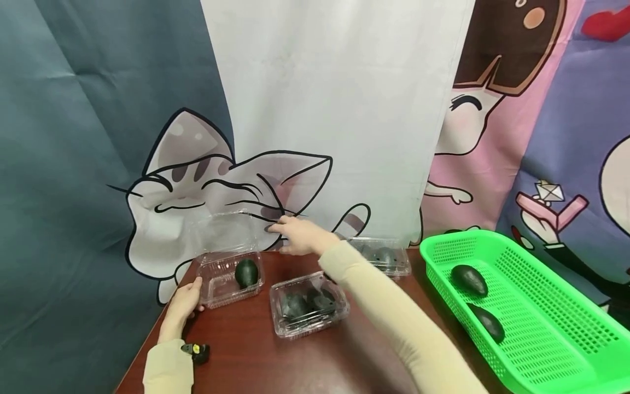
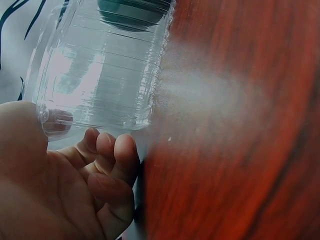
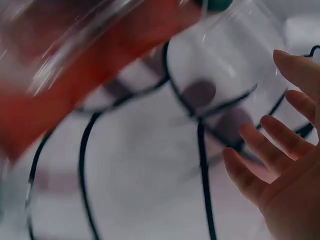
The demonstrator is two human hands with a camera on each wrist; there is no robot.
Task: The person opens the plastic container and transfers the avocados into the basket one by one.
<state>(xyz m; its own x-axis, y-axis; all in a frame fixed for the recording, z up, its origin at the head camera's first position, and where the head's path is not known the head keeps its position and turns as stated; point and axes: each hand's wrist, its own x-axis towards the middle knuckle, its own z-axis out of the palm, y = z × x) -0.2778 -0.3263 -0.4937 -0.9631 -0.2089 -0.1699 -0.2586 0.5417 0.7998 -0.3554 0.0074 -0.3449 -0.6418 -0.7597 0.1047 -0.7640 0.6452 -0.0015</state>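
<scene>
A clear plastic clamshell container (image 1: pixel 216 293) stands with its lid (image 1: pixel 223 232) raised, and one dark avocado (image 1: pixel 246 273) lies in its right half. My left hand (image 1: pixel 184 300) pinches the near left corner of this container; in the left wrist view the thumb shows through the plastic, and the fingers (image 2: pixel 125 150) curl just outside the wall. Over the back of the table, right of the raised lid, my right hand (image 1: pixel 302 235) hovers. Its fingers (image 3: pixel 270 145) are spread and relaxed, with nothing in them.
A closed clamshell (image 1: pixel 283 328) with dark avocados stands mid-table, and another filled clamshell (image 1: pixel 401 268) is at the back, partly behind the right sleeve. The green basket (image 1: pixel 541 323) on the right holds two avocados (image 1: pixel 470 280). A printed curtain (image 1: pixel 344 109) hangs behind the table.
</scene>
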